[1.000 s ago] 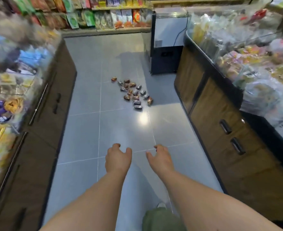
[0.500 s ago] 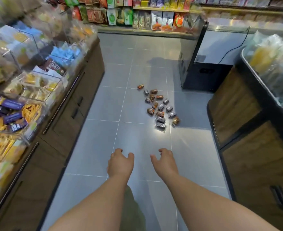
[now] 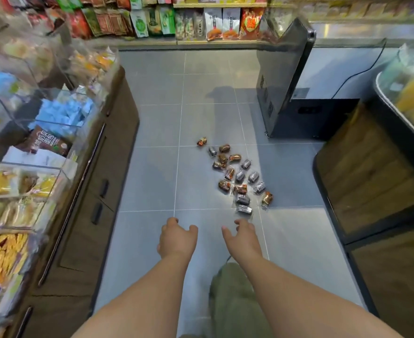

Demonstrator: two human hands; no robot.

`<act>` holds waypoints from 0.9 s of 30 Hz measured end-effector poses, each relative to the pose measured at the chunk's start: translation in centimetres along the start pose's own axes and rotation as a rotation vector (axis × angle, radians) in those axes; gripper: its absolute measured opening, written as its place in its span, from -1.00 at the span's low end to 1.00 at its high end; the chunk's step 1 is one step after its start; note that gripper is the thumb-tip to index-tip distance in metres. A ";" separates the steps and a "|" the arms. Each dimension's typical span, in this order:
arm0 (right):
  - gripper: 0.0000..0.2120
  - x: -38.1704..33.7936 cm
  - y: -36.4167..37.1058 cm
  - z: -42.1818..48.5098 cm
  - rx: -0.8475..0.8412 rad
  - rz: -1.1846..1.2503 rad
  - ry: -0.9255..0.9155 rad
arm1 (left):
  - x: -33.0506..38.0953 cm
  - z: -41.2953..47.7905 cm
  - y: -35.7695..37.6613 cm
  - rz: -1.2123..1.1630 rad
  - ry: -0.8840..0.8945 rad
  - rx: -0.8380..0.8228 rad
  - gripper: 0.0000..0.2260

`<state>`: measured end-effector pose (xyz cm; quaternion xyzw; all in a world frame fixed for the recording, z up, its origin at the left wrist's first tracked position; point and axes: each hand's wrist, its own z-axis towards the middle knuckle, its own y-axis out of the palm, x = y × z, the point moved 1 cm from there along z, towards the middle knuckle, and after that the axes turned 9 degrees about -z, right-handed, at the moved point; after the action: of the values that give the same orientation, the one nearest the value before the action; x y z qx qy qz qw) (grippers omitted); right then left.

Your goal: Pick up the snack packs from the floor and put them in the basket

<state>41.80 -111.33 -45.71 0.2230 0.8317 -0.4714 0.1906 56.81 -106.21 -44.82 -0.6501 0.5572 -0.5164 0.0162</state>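
Note:
Several small snack packs (image 3: 236, 176), brown-red and grey-silver, lie scattered on the grey tiled floor (image 3: 157, 172) ahead, right of centre. My left hand (image 3: 176, 237) and my right hand (image 3: 243, 237) are held out in front of me above the floor, short of the packs, fingers loosely curled and holding nothing. The nearest silver pack (image 3: 244, 210) lies just beyond my right hand. No basket is in view.
A wooden counter with clear snack bins (image 3: 45, 132) lines the left. A dark freezer cabinet (image 3: 286, 79) stands behind the packs, a wooden counter (image 3: 371, 172) on the right. Shelves of bagged snacks (image 3: 188, 20) fill the far wall. My green trouser leg (image 3: 232, 296) shows below.
The view has moved forward down the aisle, so the packs lie closer to my hands. Both hands stay held out, empty.

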 end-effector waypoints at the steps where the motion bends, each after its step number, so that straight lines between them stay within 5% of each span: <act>1: -0.49 -1.0 -0.3 2.3 -0.002 0.004 0.004 | 1.4 2.2 0.2 -0.004 0.002 0.006 -0.50; 13: -0.53 -19.2 -8.9 28.2 0.059 0.000 -0.084 | 21.2 25.4 0.3 -0.061 0.063 0.079 -0.52; 27: -0.56 -38.6 -7.1 51.9 0.129 0.107 0.089 | 35.6 55.6 -4.2 0.178 0.130 -0.063 -0.54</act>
<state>75.37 -167.09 -45.49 0.2997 0.7941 -0.5029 0.1634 92.65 -161.80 -45.01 -0.5633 0.6286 -0.5362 0.0056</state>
